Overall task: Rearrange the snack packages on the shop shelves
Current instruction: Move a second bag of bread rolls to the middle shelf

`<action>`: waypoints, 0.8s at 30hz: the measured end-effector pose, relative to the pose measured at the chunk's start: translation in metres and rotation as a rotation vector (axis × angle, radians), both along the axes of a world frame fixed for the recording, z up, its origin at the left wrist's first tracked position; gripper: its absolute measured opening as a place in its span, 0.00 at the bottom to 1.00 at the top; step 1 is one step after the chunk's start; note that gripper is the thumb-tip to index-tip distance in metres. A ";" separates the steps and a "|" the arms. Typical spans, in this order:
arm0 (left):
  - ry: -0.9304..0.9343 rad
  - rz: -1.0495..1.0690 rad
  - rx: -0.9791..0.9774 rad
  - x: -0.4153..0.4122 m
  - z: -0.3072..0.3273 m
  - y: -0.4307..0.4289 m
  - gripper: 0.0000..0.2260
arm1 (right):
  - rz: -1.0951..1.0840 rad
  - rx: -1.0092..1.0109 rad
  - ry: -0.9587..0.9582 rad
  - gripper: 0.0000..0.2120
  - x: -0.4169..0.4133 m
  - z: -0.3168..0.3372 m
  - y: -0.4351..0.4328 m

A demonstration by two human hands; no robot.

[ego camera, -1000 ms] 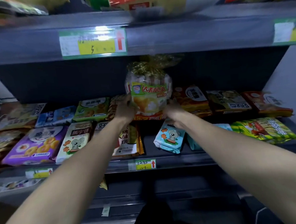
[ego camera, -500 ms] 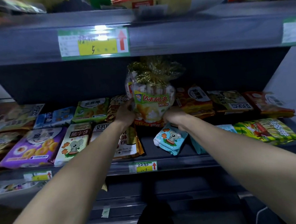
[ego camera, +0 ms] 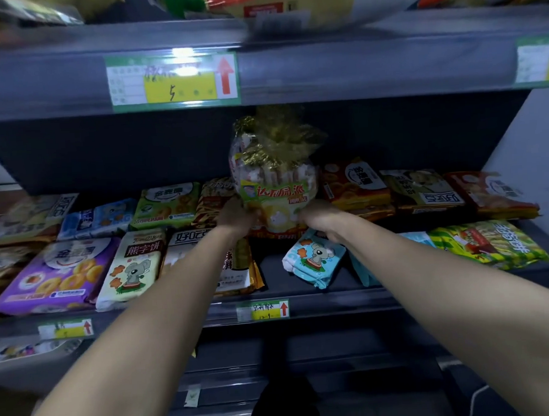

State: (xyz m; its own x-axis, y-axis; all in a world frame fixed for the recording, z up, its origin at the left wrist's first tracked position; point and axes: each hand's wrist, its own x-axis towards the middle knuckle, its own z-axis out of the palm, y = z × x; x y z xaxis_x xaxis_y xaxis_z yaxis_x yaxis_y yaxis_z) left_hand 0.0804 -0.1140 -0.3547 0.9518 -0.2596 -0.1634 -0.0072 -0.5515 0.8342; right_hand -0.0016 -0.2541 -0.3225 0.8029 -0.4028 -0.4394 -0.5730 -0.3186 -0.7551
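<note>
Both my hands are on the tall clear bag of wrapped cakes (ego camera: 277,188), which stands upright at the middle of the shelf (ego camera: 307,304), behind the koala biscuit pack (ego camera: 314,258). It should be light, soft and crinkly, top-heavy under its gold tie, so the low flanks are where to hold it. My left hand (ego camera: 235,216) and right hand (ego camera: 319,216) clasp those flanks, fingers seemingly curled around the film, though dimness blurs them.

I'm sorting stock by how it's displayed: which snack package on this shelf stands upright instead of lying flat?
The tall gold-tied bag, held at its base by the left hand and right hand; the others lie flat.
</note>
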 end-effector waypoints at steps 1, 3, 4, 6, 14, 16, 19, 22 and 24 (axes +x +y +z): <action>0.008 0.031 0.000 0.000 -0.002 -0.002 0.15 | 0.014 -0.006 -0.001 0.17 -0.001 0.001 0.001; 0.016 0.062 -0.002 -0.002 0.001 -0.004 0.15 | 0.029 -0.010 -0.013 0.16 -0.003 0.001 0.001; 0.011 0.065 0.002 -0.005 0.004 -0.004 0.14 | 0.031 -0.012 -0.014 0.16 -0.005 0.001 0.001; -0.014 0.078 0.000 -0.012 0.015 -0.001 0.11 | 0.020 -0.044 -0.030 0.16 -0.007 0.002 0.003; -0.107 0.041 -0.040 -0.058 0.038 0.007 0.13 | 0.090 -0.301 -0.258 0.13 -0.041 0.023 0.022; -0.084 0.070 -0.080 -0.074 0.042 0.013 0.15 | 0.122 -0.310 -0.287 0.16 -0.057 0.032 0.029; -0.097 0.044 -0.092 -0.103 0.055 0.021 0.18 | 0.178 -0.344 -0.348 0.20 -0.083 0.047 0.037; -0.155 -0.002 -0.077 -0.134 0.074 0.028 0.17 | 0.214 -0.415 -0.386 0.20 -0.112 0.064 0.041; -0.188 -0.040 -0.059 -0.156 0.090 0.033 0.17 | 0.237 -0.478 -0.418 0.19 -0.133 0.078 0.045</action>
